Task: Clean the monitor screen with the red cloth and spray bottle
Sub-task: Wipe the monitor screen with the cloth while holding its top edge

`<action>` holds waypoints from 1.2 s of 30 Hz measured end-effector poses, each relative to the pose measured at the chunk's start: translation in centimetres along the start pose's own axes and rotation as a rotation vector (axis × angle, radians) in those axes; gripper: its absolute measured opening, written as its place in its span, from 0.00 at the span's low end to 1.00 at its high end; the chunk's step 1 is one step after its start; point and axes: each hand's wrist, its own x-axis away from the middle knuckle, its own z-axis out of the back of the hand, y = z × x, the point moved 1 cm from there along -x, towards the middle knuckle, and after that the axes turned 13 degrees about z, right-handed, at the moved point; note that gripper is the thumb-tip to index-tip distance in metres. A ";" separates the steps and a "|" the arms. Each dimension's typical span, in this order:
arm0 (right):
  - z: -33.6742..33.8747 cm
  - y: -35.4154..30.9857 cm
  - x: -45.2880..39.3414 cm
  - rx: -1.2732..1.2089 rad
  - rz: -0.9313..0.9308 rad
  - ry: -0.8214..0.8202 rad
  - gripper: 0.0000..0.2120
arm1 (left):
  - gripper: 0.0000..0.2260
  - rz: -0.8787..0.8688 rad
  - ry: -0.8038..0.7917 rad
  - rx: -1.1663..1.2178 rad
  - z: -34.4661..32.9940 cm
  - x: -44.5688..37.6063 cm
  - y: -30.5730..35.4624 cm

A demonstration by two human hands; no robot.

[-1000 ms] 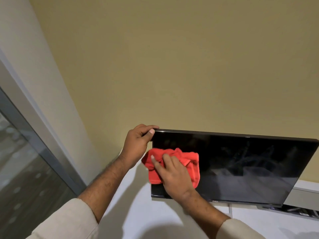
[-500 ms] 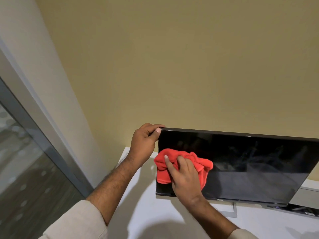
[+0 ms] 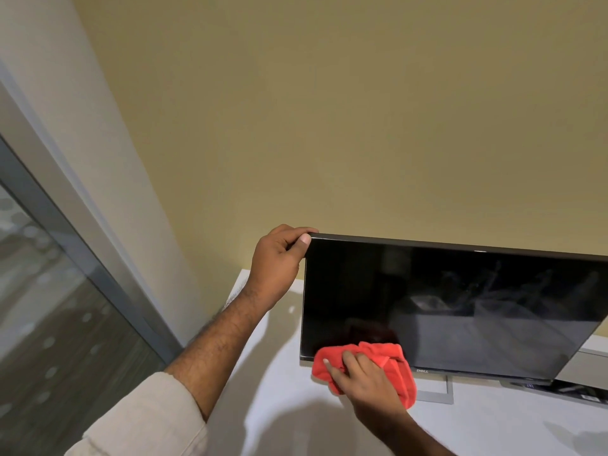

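A black monitor [image 3: 460, 307] with a thin dark frame stands on a white desk [image 3: 283, 390], its screen off and faintly smeared toward the right. My left hand [image 3: 276, 258] grips its top left corner, thumb on the front bezel. My right hand [image 3: 365, 380] presses a bunched red cloth [image 3: 391, 357] against the screen's lower left edge, overlapping the bottom bezel. No spray bottle is in view.
A yellow wall rises behind the monitor. A glass pane in a grey frame [image 3: 65, 258] runs along the left. The monitor's grey stand base [image 3: 437, 393] rests on the desk, and a dark device [image 3: 566, 390] lies at the right under a grey ledge.
My right hand has slid the red cloth down from the upper left of the screen to its lower left edge. My left hand keeps its hold on the top corner.
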 end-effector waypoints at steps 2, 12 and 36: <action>0.3 0.6 0.4 0.015 0.002 -0.025 0.26 | 0.10 -0.002 -0.002 -0.011 0.0 -0.1 0.1; 0.1 -2.8 -3.7 -0.018 -0.006 -0.071 0.33 | 0.10 -0.007 0.018 -0.006 -0.2 -0.1 -0.1; 0.5 1.3 0.7 0.031 0.066 -0.135 0.28 | 0.18 -0.660 -0.078 -0.857 -5.1 1.2 2.2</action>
